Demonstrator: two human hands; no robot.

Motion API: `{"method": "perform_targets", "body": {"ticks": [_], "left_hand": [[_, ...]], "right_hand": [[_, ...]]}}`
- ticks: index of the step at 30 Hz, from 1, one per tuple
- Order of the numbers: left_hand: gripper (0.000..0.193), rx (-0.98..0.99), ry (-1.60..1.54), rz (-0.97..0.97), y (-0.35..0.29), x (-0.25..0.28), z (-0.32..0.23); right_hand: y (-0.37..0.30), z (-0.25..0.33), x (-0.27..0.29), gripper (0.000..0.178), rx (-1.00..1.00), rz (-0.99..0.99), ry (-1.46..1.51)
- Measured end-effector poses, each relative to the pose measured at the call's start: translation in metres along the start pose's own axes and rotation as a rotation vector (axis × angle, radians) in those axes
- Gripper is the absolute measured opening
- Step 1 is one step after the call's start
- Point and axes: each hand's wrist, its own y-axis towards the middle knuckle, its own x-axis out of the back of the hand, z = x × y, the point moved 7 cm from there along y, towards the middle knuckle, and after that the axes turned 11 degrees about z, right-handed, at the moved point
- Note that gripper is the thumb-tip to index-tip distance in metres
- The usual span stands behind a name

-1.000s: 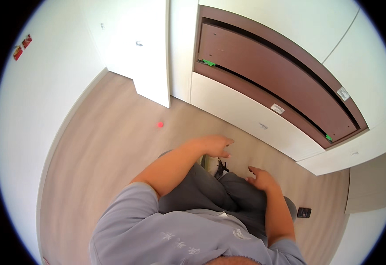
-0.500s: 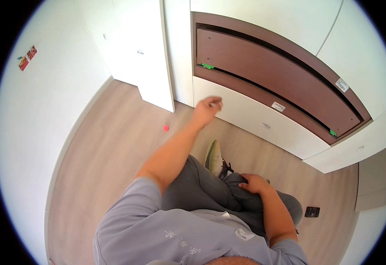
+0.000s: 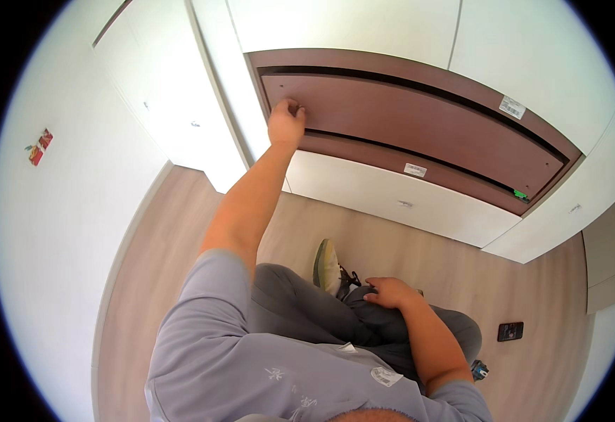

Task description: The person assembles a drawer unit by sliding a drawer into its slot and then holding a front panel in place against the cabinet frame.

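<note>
Panel (image 3: 420,133): brown, far, leaning in a white cabinet (image 3: 406,204); likely stiff, heavy, smooth.
Left hand (image 3: 286,123): fingers closed on its lower left edge.
Right hand (image 3: 392,292): near, on knee; grip unclear.
Hold: best by both edges.

left hand (image 3: 286,123) on brown panel (image 3: 406,123) edge, fingers curled | right hand (image 3: 390,292) resting on knee (image 3: 363,323) | shoe (image 3: 327,264) on wood floor (image 3: 181,232)
</note>
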Motion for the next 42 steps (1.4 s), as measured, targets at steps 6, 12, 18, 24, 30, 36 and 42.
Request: {"method": "perform_targets", "body": {"ticks": [6,12,18,24,30,36,42], "left_hand": [[0.019,0.0,0.091,-0.02,-0.001,-0.012,0.004],[0.021,-0.056,0.247,-0.091,-0.001,-0.013,-0.003],[0.019,-0.068,0.386,0.091,0.01,-0.012,0.006],[0.022,-0.287,0.396,0.811,-0.06,-0.057,0.013],[0.018,-0.52,0.052,1.355,-0.255,-0.092,-0.048],[0.036,-0.395,0.016,1.598,-0.367,-0.095,-0.057],[0.051,-0.372,0.183,1.633,-0.361,-0.132,-0.023]], "right_hand": [[0.004,0.009,0.005,0.06,0.043,0.02,-0.018],[0.007,0.013,0.013,0.062,0.058,-0.04,-0.014],[0.005,0.011,0.011,0.068,0.024,0.026,-0.012],[0.004,0.018,0.015,0.067,0.039,-0.003,-0.051],[-0.012,0.003,0.047,0.062,-0.015,-0.26,-0.045],[-0.098,-0.076,0.156,0.045,-0.069,-1.058,0.355],[-0.21,-0.185,0.27,0.033,-0.149,-1.596,0.785]]}}
